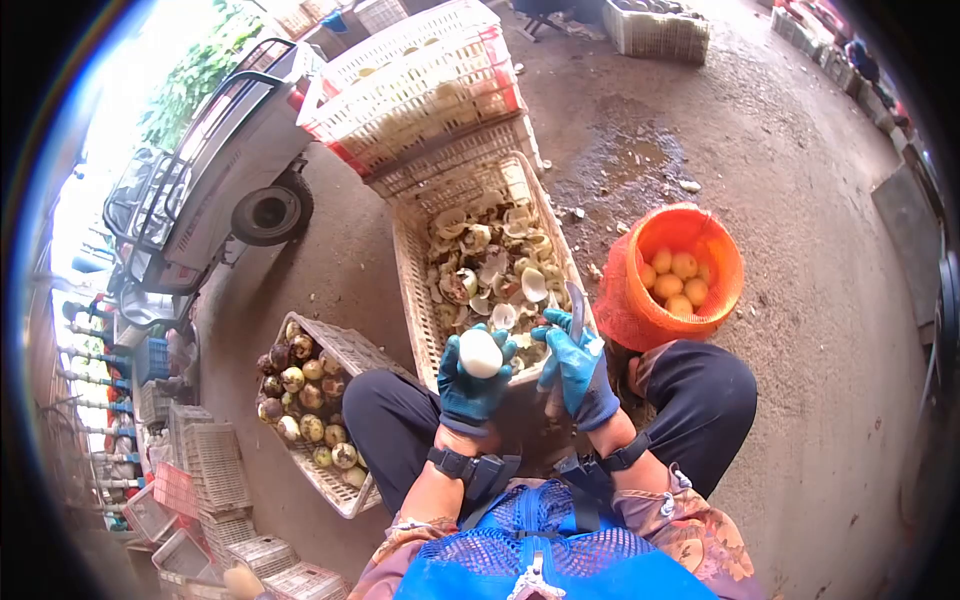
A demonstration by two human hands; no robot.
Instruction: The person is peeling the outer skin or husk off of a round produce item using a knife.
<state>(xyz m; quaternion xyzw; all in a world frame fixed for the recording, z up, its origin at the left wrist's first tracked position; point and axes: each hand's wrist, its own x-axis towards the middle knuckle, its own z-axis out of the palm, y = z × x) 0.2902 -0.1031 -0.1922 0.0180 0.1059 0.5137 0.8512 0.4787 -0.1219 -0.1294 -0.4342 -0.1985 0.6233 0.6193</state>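
My left hand (475, 375), in a teal glove, cups a smooth white peeled fruit (481, 354) with its fingers curled around it. Close beside it, my right hand (577, 370), also gloved, grips a knife with a curved blade (576, 306) pointing up and away from me. Both hands are over the near end of a long plastic crate (405, 275). Inside that crate lie many curved pieces of peel (490, 262), pale on one face and green or brown on the other.
A crate of unpeeled green-brown fruits (312, 395) stands at left. At right is an orange bucket (622, 285) holding several yellowish peeled fruits (683, 266). Stacked crates (420, 90) rise beyond the peel crate. A three-wheeled cart (210, 165) is parked at left; wet ground (635, 155) lies ahead.
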